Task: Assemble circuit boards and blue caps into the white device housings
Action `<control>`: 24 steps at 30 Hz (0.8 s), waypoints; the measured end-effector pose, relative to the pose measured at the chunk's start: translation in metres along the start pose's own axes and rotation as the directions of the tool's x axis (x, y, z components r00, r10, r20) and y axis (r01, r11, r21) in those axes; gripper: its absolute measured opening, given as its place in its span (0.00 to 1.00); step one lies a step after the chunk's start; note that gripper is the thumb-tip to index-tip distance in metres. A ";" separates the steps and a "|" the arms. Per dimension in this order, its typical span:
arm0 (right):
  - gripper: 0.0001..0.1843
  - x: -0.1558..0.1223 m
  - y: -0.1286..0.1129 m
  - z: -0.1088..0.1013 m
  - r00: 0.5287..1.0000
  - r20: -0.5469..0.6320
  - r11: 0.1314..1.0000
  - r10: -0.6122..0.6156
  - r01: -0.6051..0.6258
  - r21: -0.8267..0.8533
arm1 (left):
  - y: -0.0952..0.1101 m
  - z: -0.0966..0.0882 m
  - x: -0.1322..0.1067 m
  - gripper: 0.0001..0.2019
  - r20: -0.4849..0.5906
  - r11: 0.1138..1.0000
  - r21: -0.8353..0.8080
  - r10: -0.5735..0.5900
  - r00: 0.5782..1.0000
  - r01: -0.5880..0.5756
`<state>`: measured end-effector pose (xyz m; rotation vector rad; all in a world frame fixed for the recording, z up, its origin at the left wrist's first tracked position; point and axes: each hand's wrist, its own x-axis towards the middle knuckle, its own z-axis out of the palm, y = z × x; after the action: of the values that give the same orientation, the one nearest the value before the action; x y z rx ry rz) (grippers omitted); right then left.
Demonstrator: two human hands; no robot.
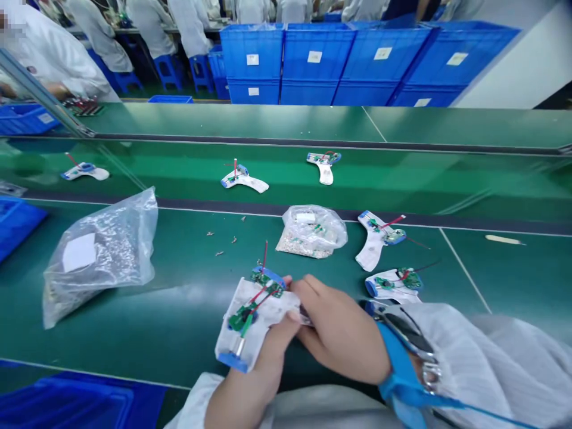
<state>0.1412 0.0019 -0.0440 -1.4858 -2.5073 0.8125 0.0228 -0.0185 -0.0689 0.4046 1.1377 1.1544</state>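
Note:
A white gun-shaped thermometer housing (230,310) lies open side up above the bench, showing green circuit boards, red wires, a silver sensor tube and blue end pieces. My left hand (272,351) grips it from below, its thumb across the handle. My right hand (339,328) is closed around the handle's end, its fingertips partly hidden. To the right lie two similar housings, one (372,253) farther back and another (379,285) beside my right sleeve. Several small screws (218,254) are scattered beyond my hands, near a clear bag (308,244) of small parts.
A larger clear bag (107,256) stands at left. Three housings, including one (243,182) in the middle, rest on the green strip behind the bench. A pale pen-like tool (503,239) lies at right. Blue crates (252,44) and co-workers in white coats are beyond.

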 end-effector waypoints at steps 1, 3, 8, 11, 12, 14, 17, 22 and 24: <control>0.13 0.000 -0.006 0.007 1.000 -0.001 1.000 -0.017 0.017 -0.001 | 0.002 -0.005 -0.001 0.15 -0.012 0.999 -0.031 0.005 1.000 -0.006; 0.19 0.001 -0.013 0.015 0.994 0.004 0.991 -0.113 0.112 0.070 | 0.009 -0.019 -0.004 0.11 -0.024 0.993 -0.119 -0.005 1.000 0.002; 0.12 0.036 0.001 0.012 0.948 0.137 0.955 -0.287 0.273 0.114 | 0.031 -0.060 -0.008 0.06 -0.080 0.978 -0.207 -0.035 0.996 0.018; 0.14 0.081 0.022 0.013 0.973 0.163 0.978 -0.161 0.180 -0.109 | 0.039 -0.080 0.000 0.08 -0.126 0.978 -0.206 -0.045 0.991 0.019; 0.16 0.095 0.028 0.015 0.973 0.178 0.974 -0.146 0.173 -0.148 | 0.041 -0.086 0.003 0.09 -0.147 0.978 -0.208 -0.043 0.988 0.012; 0.20 0.119 0.035 0.021 0.959 0.236 0.959 -0.156 0.204 -0.196 | 0.042 -0.093 0.010 0.12 -0.201 0.976 -0.219 -0.036 0.979 -0.009; 0.18 0.138 0.038 0.030 0.923 0.339 0.927 -0.184 0.278 -0.253 | 0.045 -0.097 0.016 0.13 -0.253 0.973 -0.230 -0.033 0.967 -0.027; 0.09 0.144 0.036 0.028 0.905 0.392 0.911 -0.165 0.292 -0.290 | 0.048 -0.096 0.023 0.16 -0.334 0.972 -0.232 -0.043 0.942 -0.038; 0.08 0.144 0.037 0.022 0.920 0.367 0.922 -0.135 0.252 -0.294 | 0.048 -0.097 0.026 0.16 -0.355 0.972 -0.232 -0.050 0.933 -0.037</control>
<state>0.0883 0.1283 -0.1051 -1.2257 -3.1289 0.6818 -0.0859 -0.0033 -0.0866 0.0022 1.2953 1.3764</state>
